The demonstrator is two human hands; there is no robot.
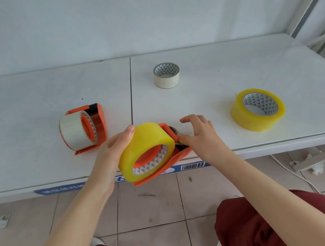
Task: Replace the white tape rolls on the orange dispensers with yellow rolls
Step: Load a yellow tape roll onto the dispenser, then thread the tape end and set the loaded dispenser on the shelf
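Note:
An orange dispenser carrying a yellow tape roll is held over the front edge of the white table. My left hand grips it from the left, thumb on top of the roll. My right hand pinches at the dispenser's cutter end, its other fingers spread. A second orange dispenser with a white tape roll stands on the table to the left. A loose white roll lies at the back, and a loose yellow roll lies on the right.
The table's front edge carries a blue label with a barcode. A white wall rises behind it. Tiled floor and my red-clothed knees are below. A white cable and metal frame parts lie at the lower right.

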